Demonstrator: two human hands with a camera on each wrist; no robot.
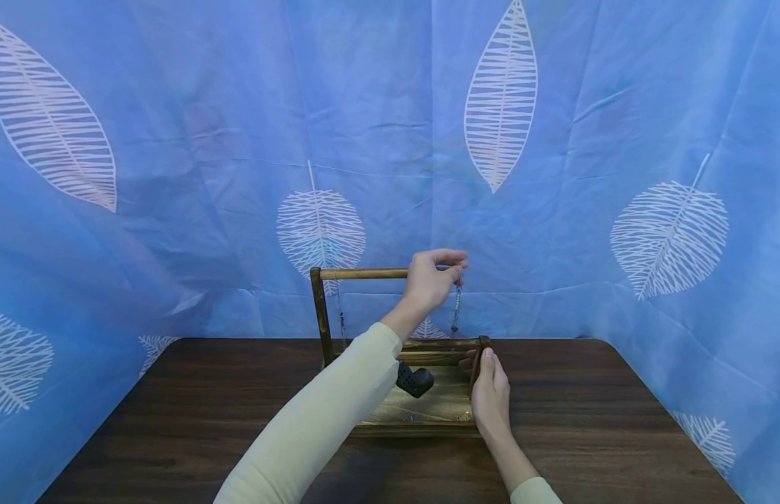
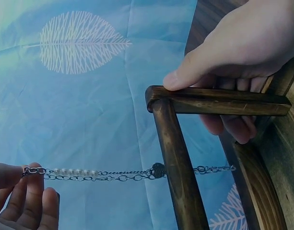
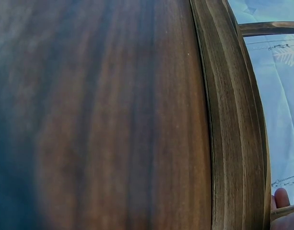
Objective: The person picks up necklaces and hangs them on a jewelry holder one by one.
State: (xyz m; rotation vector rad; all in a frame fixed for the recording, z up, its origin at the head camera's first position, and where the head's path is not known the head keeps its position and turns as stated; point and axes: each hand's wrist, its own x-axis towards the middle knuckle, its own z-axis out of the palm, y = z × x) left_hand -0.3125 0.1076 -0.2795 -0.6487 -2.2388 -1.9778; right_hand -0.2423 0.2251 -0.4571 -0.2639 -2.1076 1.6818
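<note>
Dark-stained wood makes up the stand (image 1: 421, 431), which sits on the bench (image 1: 566, 434) near its far edge, roughly midway between the left and right edges. Above the stand's right part, the left hand (image 1: 430, 283) has its grip pinching the upper end of a silver chain (image 2: 123, 178) between thumb and fingers, close to the right end of the top bar (image 1: 365, 274); the other end hangs free. Whether the chain passes round that bar, I cannot tell. Lower down, the right hand's (image 1: 492, 395) grip closes round the right post (image 2: 228, 101), thumb over its top end, fingers beneath. Slipping looks like the first risk: the pinch covers only the last links, so a small loosening could drop the chain into the stand's base or behind it, past the bench's far edge. Snagging is the second: the dark pendant (image 2: 158, 169) hangs level with the lower bar (image 2: 178, 158) in the left wrist view, and a sideways pull might catch it there, straining the links or the white beads (image 2: 75, 172). Any tug on the top bar could also rock the stand if the right hand eased off, swinging the second chain (image 1: 342, 325) near the bar's left end. Finally, the left sleeve (image 1: 333, 406) crosses low over the base, where it could brush the black perforated object (image 1: 416, 381) or shift the small trinkets (image 1: 463, 416) by the base's front right corner.
</note>
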